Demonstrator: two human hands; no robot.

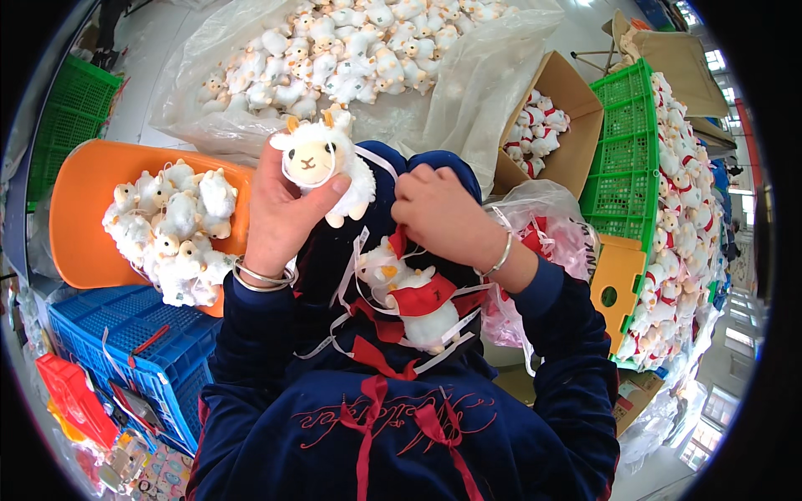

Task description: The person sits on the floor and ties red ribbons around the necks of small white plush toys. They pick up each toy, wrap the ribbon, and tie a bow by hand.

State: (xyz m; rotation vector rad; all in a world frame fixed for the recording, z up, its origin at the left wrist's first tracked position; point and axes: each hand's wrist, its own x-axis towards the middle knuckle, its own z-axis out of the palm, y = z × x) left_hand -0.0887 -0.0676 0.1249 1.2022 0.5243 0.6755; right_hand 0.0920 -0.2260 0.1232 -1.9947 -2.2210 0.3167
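My left hand (280, 209) grips a white plush goat (327, 163) with small tan horns, its face turned toward me and a thin white cord looped across it. Beside it, my right hand (447, 213) is closed, its fingertips pinching the tip of a red cloth piece (398, 241); the fingers partly hide the hold. Below, a second plush goat (426, 313) lies tilted on my lap with a red cape around its body. Red ribbons (376, 357) and white printed strips (341, 292) lie around that goat.
Many white plush toys (351, 54) fill a clear plastic sheet ahead. Several more sit on an orange chair (75, 209) at left, above a blue crate (159, 321). At right stand a cardboard box (576, 92), a pink plastic bag (501, 321) and a green crate (618, 159) beside piled red-caped toys.
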